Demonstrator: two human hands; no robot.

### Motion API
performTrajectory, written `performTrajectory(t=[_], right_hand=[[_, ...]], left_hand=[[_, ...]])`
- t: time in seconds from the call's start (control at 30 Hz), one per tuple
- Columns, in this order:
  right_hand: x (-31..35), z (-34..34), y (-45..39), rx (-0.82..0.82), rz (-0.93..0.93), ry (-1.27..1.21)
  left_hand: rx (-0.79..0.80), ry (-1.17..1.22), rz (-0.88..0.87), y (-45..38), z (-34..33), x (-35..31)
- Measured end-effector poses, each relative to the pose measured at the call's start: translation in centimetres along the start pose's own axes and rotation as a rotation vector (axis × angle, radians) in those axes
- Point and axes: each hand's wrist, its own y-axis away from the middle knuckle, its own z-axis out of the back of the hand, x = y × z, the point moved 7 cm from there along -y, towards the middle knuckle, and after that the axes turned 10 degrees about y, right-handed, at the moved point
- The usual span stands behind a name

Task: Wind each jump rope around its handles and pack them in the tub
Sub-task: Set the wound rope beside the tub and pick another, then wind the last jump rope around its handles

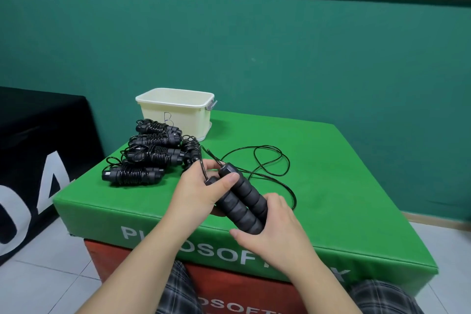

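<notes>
With both handles [242,201] side by side, long axis running away up-left, gripped at the far ends by left hand [201,190] and cupped near by right hand [274,231]; loose rope [257,163] beyond, toward the tub [175,107].

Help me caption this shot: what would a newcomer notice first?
Both hands, left hand and right hand, grip a pair of black foam handles at centre, their cord trailing loose over the green mat. Behind-left lie wound jump ropes before a cream tub.
</notes>
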Motion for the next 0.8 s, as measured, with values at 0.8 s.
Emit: performTrajectory(t=[0.8], right_hand=[[-2.3, 3.2, 0.4, -0.299, 0.122, 0.173]], left_hand=[[0.238, -0.844, -0.408, 0.9, -2.4, 0.0]])
